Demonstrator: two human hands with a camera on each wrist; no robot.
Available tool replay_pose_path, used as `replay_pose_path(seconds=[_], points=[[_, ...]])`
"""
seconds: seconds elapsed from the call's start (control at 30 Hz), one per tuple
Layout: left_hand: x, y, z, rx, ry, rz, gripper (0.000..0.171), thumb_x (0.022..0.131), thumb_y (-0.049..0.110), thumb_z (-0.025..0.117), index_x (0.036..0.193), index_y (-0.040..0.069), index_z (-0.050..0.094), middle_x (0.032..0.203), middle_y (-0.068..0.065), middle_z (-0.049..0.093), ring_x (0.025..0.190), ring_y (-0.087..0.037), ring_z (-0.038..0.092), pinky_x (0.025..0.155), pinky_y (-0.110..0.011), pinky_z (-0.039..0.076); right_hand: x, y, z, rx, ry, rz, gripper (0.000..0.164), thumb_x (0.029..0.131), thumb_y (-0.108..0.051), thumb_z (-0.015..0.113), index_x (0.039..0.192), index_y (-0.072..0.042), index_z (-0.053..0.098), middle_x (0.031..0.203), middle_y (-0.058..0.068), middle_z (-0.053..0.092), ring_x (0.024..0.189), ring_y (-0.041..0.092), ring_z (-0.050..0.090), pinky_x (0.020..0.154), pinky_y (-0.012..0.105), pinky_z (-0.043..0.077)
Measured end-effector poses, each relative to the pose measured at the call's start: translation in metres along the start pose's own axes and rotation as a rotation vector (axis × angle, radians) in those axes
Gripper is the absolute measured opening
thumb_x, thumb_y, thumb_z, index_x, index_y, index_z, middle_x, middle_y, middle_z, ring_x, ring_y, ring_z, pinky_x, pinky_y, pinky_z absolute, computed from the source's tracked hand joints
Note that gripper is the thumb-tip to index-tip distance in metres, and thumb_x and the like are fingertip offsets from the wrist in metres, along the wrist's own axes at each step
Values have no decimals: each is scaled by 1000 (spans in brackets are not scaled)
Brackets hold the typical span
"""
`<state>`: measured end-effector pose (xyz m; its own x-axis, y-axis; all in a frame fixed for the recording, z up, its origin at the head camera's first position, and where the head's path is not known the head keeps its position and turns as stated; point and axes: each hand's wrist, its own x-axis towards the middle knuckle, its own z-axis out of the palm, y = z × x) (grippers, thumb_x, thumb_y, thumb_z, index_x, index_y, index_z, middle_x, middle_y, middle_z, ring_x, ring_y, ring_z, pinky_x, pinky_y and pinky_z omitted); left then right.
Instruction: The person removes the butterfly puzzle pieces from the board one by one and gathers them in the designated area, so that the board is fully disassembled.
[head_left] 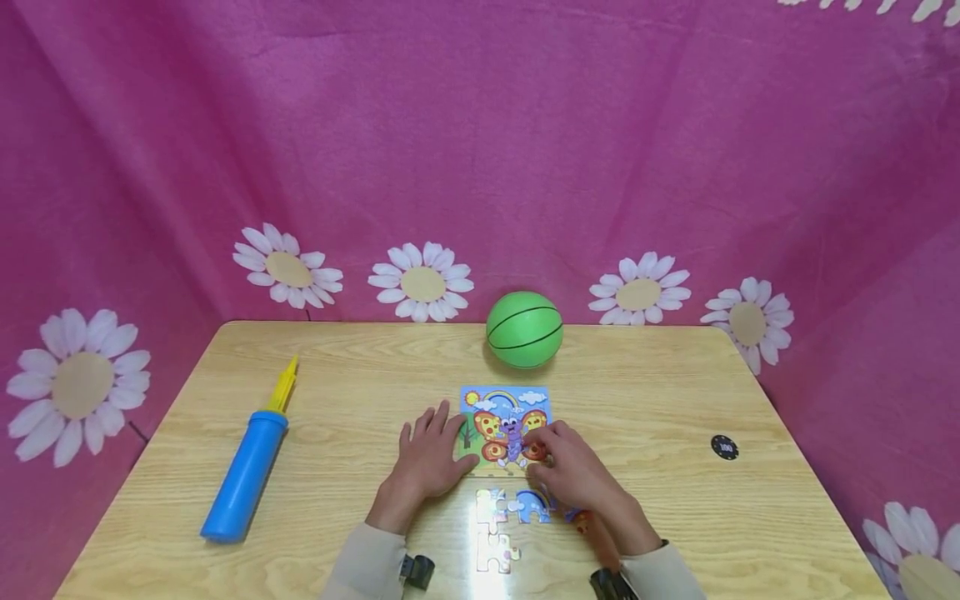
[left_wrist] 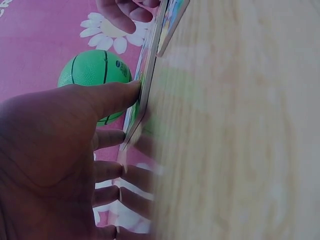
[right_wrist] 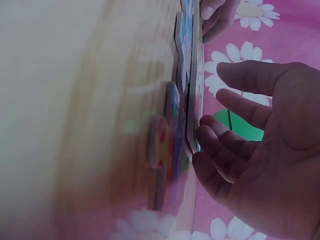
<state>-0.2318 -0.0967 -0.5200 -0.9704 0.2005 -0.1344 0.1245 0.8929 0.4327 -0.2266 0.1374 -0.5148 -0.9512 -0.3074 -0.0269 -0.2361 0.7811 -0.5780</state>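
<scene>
Sleeves (head_left: pixel 366 567) in pale beige come nearest on my feed, each with a small black device (head_left: pixel 420 572) at the wrist. Just ahead of them I have loose jigsaw pieces: a glossy one (head_left: pixel 495 553) closest to me, a second glossy one (head_left: pixel 491 508) above it, and a rainbow piece (head_left: pixel 532 506) to the right of that. A red-and-orange piece (head_left: pixel 580 521) sits beside the right wrist, partly covered; from the right wrist view I cannot tell how many pieces overlap there.

Beyond these lies the butterfly puzzle (head_left: pixel 495 400), flat on the wooden table (head_left: pixel 637 375), between the two hands. I see the left hand (head_left: pixel 429 460) spread at its left edge, thumb resting on the lower corner. The right hand (head_left: pixel 570 467) reaches over the right side, fingers loosely bent; its wrist view shows me thumb and fingers apart, with nothing pinched.

Well off to the left, a blue hand pump (head_left: pixel 246 475) points its yellow nozzle (head_left: pixel 283 387) away from me. Far to the right I get a black chip (head_left: pixel 724 447) with white markings. Behind the puzzle rests a green ball (head_left: pixel 524 329) with black lines, and past the table hangs pink cloth (head_left: pixel 480 125) printed with white daisies (head_left: pixel 422 284).
</scene>
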Motion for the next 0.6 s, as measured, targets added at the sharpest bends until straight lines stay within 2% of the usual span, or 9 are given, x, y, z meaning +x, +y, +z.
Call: replay_pose_path(seconds=[0.27, 0.43, 0.6], points=[[0, 0, 1, 9, -1, 0, 65, 91, 48, 60, 145, 16, 43, 160, -14, 24, 147, -38, 22, 115, -65, 16, 6, 0, -2, -83, -2, -59, 29, 83, -18, 73, 111, -16, 67, 104, -1, 57, 90, 14, 45, 77, 31, 39], [0, 1, 0, -2, 15, 12, 64, 91, 47, 60, 144, 15, 44, 159, -16, 26, 146, -38, 23, 114, -65, 16, 13, 0, -2, -130, 14, -96, 37, 83, -17, 71, 119, -12, 66, 112, 4, 57, 100, 22, 50, 88, 38, 44], [-1, 1, 2, -13, 9, 10, 64, 91, 46, 61, 143, 15, 45, 159, -16, 26, 146, -38, 23, 115, -65, 16, 17, -1, 0, -151, -2, -66, 42, 84, -18, 69, 125, -13, 64, 122, 5, 56, 110, 25, 50, 94, 41, 45]])
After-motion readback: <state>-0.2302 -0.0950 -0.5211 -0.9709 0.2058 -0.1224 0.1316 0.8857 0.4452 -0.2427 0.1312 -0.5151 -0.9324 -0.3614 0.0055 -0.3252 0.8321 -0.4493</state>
